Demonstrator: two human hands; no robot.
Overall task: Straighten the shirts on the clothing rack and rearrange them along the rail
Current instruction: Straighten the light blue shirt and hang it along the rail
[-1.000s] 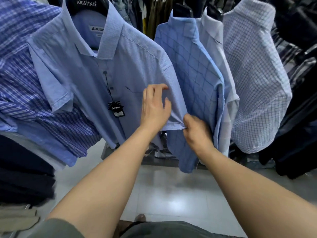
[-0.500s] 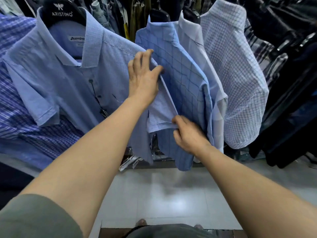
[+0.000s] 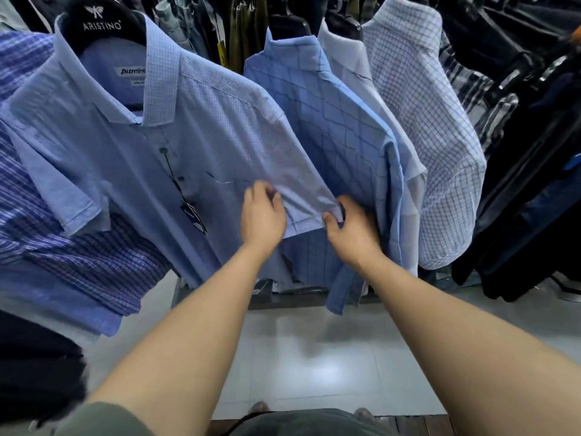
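Observation:
A light blue short-sleeved shirt (image 3: 132,158) hangs front-on from a black hanger (image 3: 100,23) at upper left. Both hands hold the hem of its right sleeve (image 3: 301,196): my left hand (image 3: 262,217) pinches the inner end, my right hand (image 3: 352,231) pinches the outer corner, and the cuff is stretched flat between them. Behind the sleeve hangs a blue windowpane-check shirt (image 3: 342,130), then a white shirt (image 3: 349,55) and a pale fine-check shirt (image 3: 434,146). The rail itself is hidden.
A blue-and-white striped shirt (image 3: 78,253) hangs at the left behind the light blue one. Dark garments (image 3: 531,171) crowd the right side and the back row. A black price tag (image 3: 191,212) dangles on the shirt front. Grey tiled floor (image 3: 314,357) lies below.
My left hand has come down from the shirt's shoulder to the sleeve hem. My right hand stayed on the sleeve corner. The sleeve is now pulled flatter.

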